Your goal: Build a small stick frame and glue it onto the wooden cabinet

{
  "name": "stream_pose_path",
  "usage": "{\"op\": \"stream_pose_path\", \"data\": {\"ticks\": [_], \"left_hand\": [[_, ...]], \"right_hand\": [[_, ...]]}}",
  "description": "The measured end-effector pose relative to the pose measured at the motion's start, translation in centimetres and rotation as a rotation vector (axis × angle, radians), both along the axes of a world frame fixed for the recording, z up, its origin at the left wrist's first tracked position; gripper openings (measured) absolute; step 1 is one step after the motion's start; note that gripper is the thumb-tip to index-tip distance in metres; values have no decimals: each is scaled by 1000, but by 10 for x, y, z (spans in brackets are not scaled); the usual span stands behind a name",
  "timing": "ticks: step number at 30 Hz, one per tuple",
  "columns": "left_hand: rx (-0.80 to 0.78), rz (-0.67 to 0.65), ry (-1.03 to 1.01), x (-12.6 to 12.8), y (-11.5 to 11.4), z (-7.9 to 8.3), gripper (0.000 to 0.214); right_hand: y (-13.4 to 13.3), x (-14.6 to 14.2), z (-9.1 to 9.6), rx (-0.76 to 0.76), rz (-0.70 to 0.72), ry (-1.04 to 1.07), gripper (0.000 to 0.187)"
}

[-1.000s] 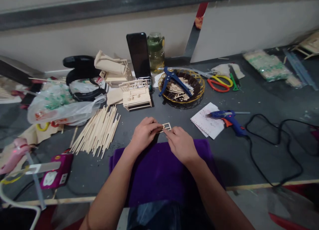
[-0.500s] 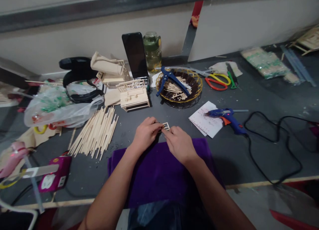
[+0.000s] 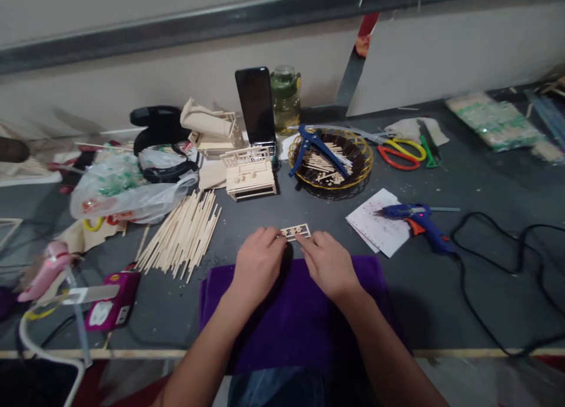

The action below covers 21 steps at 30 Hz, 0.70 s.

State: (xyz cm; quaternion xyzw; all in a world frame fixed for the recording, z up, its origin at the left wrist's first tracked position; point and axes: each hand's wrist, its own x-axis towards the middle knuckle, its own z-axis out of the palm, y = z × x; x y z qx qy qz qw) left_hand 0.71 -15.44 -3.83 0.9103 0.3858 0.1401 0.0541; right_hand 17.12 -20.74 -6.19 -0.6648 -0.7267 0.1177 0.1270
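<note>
A small rectangular wooden stick frame (image 3: 303, 227), with little knots or pieces inside it, is just above the dark table at the far edge of the purple cloth. My left hand (image 3: 260, 259) grips its left end with bent fingers. On the near right side, my right hand (image 3: 330, 264) pinches the frame, index finger across its lower edge; the thumb is mostly hidden. Behind the hands stands a miniature wooden bench (image 3: 251, 180) with small round pieces on its seat. Loose wooden sticks (image 3: 183, 233) lie fanned out left of my left hand.
The purple cloth (image 3: 291, 319) lies under my forearms. To the right, a blue glue gun (image 3: 417, 216) rests on white paper (image 3: 371, 224), its cord trailing. Farther back are a basket (image 3: 368, 169) of sticks, scissors (image 3: 401, 154), a phone (image 3: 255, 107) and a bottle (image 3: 286, 101).
The frame now shows longer and more fully between my hands, which have moved slightly apart. The whole view has shifted, so the table things appear farther right and a little lower.
</note>
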Motion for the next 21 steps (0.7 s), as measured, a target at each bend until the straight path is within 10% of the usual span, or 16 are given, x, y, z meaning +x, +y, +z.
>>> {"op": "stream_pose_path", "data": {"ticks": [6,21], "left_hand": [[40,-5,94,14,-40,-22,38],[83,36,192,19,-44,-33,40]], "right_hand": [[-1,2,-4,37,27,-8,36],[-1,3,-7,66,34,20,36]]}}
